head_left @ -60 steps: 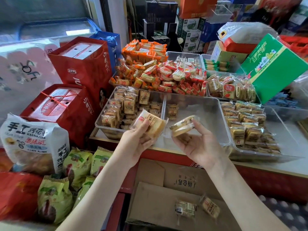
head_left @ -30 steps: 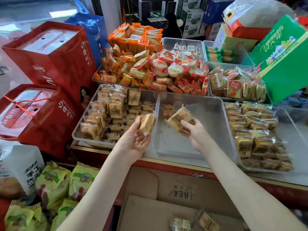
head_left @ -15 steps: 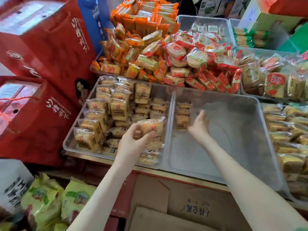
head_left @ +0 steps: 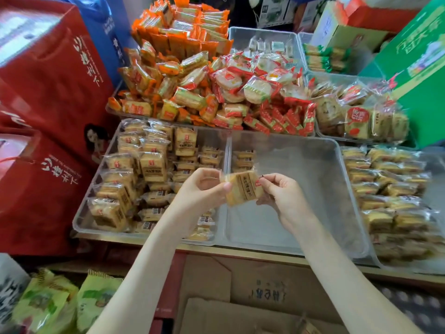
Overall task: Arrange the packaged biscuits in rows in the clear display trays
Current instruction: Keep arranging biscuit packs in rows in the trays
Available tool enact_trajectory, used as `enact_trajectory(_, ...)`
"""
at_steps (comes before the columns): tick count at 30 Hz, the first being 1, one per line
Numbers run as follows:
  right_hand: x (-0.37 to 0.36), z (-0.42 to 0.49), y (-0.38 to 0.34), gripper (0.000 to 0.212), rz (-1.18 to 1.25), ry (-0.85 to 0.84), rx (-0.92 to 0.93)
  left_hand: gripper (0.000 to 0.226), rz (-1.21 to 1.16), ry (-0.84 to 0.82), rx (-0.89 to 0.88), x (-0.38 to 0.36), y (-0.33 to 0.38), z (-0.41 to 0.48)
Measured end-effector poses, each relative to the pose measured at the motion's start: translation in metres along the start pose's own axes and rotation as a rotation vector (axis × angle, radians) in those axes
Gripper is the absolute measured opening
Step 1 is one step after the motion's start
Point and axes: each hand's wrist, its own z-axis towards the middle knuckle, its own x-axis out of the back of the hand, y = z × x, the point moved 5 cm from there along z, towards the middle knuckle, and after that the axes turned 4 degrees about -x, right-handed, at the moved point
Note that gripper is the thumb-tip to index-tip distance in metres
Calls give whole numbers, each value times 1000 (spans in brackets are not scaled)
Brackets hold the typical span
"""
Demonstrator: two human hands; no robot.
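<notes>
Both hands hold one clear-wrapped biscuit packet (head_left: 243, 188) over the wall between two clear trays. My left hand (head_left: 203, 186) pinches its left edge and my right hand (head_left: 280, 194) pinches its right edge. The middle tray (head_left: 313, 179) holds only a short row of packets (head_left: 243, 159) at its far left corner. The left tray (head_left: 84, 219) is packed with the same biscuit packets (head_left: 147, 165), some upright, some flat. A right tray (head_left: 433, 266) holds several rows of similar packets.
Heaps of orange and red snack packets (head_left: 216, 90) fill the trays behind. Red gift boxes (head_left: 45, 92) stand at the left, a green box (head_left: 419, 75) at the right. An open cardboard carton (head_left: 240, 297) lies below the counter, green bags (head_left: 62, 302) at lower left.
My right hand set its packet down in the middle tray's far left corner, then came back and took the other edge of the packet in my left hand. The view moved closer.
</notes>
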Motion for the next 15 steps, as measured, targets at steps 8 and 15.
enact_trajectory(8, 16, -7, -8, 25, 196, -104, 219, 27, 3, 53, -326, -2, 2, -11)
enact_trajectory(15, 37, -18, -23, 32, -242, -57, 474, 17, 966, -35, -1155, -19, 4, -30)
